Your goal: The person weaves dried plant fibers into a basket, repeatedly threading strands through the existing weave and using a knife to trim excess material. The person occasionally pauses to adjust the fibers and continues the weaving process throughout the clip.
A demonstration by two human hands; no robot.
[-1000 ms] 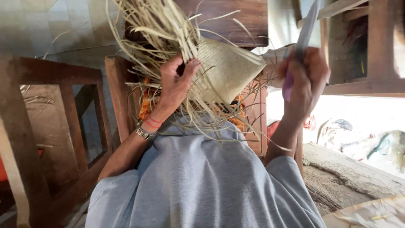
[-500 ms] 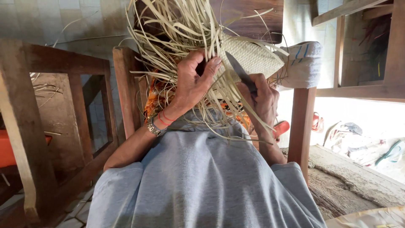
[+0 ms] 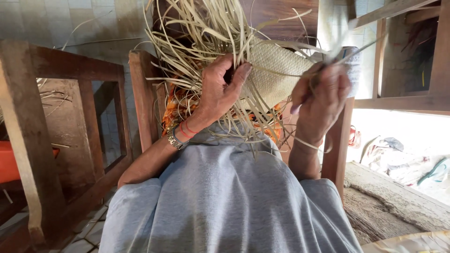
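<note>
My left hand grips a half-woven piece of pale straw from the left, thumb across its edge. Many loose straw strands fan up and out around that hand. A metal watch and red threads sit on the wrist. To the right of the weave, my right hand is closed and blurred by motion. It holds a thin tool with a purplish end, and a few strands run past its fingers. The tool's far end is too blurred to make out.
A grey garment covers my lap, and orange patterned cloth shows under the straw. A dark wooden chair frame stands at the left and a wooden post at the right. A coarse mat and scattered footwear lie at the lower right.
My right hand came down from a raised position to the weave, then lifted up and right again with the tool. My left hand kept its hold on the straw piece.
</note>
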